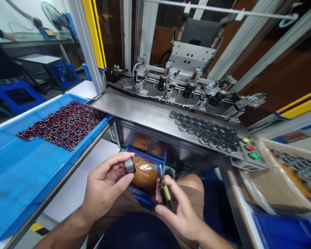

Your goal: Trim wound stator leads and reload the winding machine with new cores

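**Coil in one hand, cutters in the other**

Meanwhile, many coils (63, 124) lie packed in the blue tray (12, 173) at the left, and a cluster of dark rings (207, 131) sits on the steel shelf (140, 112) farther off, near the three buttons (249, 147). Judging by those piles, one piece is in hand and plenty wait.

Left hand (103, 186) is raised over the lap, palm turned inward, with thumb and fingertips pinched around a single small coil (130, 165). Right hand (180, 209) sits just to its right and nearer, fingers curled shut around green-handled cutters (163, 185), tips pointing up toward the coil but apart from it. Between the hands, a brown bag (145, 174) rests in a blue bin (145, 155).
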`<state>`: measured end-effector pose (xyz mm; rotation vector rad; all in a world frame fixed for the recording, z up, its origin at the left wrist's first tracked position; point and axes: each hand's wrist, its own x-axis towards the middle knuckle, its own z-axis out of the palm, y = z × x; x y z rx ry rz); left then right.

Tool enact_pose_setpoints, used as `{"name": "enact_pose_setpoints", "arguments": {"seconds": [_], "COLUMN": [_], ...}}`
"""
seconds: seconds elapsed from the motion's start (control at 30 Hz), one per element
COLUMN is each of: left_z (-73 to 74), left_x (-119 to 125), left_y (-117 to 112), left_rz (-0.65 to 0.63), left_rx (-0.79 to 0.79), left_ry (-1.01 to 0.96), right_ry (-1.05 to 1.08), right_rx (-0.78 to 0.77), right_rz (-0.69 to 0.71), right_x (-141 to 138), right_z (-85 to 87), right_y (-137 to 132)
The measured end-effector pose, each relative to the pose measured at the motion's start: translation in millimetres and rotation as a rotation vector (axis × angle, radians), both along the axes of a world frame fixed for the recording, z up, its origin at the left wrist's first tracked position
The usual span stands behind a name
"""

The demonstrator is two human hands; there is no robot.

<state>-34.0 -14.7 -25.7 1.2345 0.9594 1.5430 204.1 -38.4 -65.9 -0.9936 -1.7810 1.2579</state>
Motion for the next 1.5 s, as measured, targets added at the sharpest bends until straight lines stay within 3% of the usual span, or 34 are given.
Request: {"name": "enact_pose_setpoints", "arguments": {"seconds": [0.1, 0.27, 0.4, 0.6, 1.07, 1.5], "left_z": [1.2, 2.9, 3.7, 3.3, -3.5, -1.2], "left_x": [12, 22, 22, 19, 17, 19], "left_y": [2, 0, -4, -5, -2, -7], "left_rz": [-0.025, -0.065, -0.065, -0.071, -0.157, -0.018], "left_rx": [0.005, -0.011, -0.021, -0.044, -0.014, 0.129], "left_ry": [0.018, 0.062, 0.098, 0.133, 0.045, 0.201], "right_ry": [-0.114, -0.135, -0.05, 0.022, -0.064, 0.026], "right_rx": [0.14, 0.293, 0.294, 0.282, 0.316, 0.342], "right_rz": [-0.013, -0.007, 0.054, 0.095, 0.005, 0.07], "right_x": [0, -1, -7, -13, -11, -19], "right_z": [-9.1, 6.1, 14.6, 12.1, 9.8, 15.7], "right_y": [-25, -14, -3, 2, 1, 2]}}
